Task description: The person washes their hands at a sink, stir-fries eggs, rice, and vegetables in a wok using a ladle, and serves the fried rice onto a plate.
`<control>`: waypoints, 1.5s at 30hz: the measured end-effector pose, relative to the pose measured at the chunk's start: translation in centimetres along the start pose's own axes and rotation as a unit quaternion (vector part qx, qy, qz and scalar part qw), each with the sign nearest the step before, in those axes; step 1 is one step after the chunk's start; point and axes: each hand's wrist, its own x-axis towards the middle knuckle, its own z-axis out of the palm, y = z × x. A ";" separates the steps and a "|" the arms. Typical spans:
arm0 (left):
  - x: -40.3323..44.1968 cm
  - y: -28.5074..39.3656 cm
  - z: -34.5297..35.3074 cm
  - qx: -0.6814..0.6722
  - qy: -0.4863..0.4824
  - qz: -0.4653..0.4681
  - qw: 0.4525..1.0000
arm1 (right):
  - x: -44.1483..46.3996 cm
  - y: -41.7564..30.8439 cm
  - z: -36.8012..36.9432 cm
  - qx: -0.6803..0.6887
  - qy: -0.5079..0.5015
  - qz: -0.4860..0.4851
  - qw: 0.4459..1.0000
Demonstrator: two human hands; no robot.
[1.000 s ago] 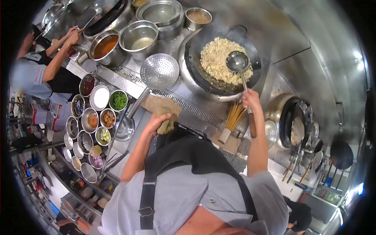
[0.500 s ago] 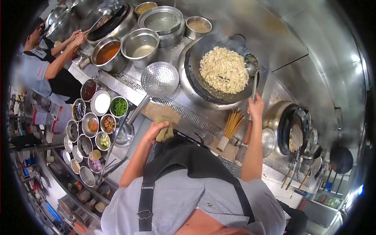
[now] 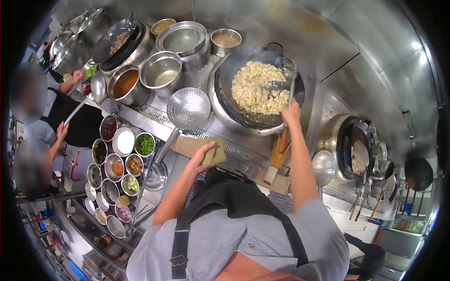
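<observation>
Fried rice [image 3: 248,91] lies in the black wok [image 3: 228,61] on the burner, with a dark bare gap toward its right side. Around the handle of a ladle [image 3: 289,70] my right hand [image 3: 291,112] is closed, just over the wok's right-front edge. The ladle's bowl is inside the wok at the right rim, partly blurred. A folded greenish-brown cloth [image 3: 215,154] is gripped in my left hand [image 3: 200,158], in front of the wok and apart from it.
A large perforated strainer [image 3: 188,107] rests left of the wok. A bamboo brush [image 3: 277,157] lies in front. Left stand several seasoning bowls [image 3: 123,142] and a pot of reddish-brown liquid [image 3: 125,83]. Co-workers [image 3: 70,112] are at far left; another wok [image 3: 346,159] sits right.
The ladle and my right hand have moved left and slightly up, and the rice has shifted, opening a gap. My left hand has moved right with the cloth. A co-worker's ladle has shifted.
</observation>
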 end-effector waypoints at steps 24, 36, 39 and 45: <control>9.6 0.8 11.4 0.105 0.014 -0.039 0.994 | -23.5 0.7 -6.2 0.004 -0.112 -0.239 0.965; 5.9 -0.2 11.3 0.099 -0.013 0.011 0.995 | -24.0 -3.3 -5.5 0.124 -0.173 -0.005 0.977; 5.1 1.6 13.3 0.089 0.015 -0.069 0.994 | -25.4 -1.5 -9.3 0.060 -0.197 -0.169 0.964; 11.9 -2.3 7.7 0.100 -0.047 0.017 0.994 | -20.6 -3.8 -4.6 -0.063 -0.179 -0.054 0.980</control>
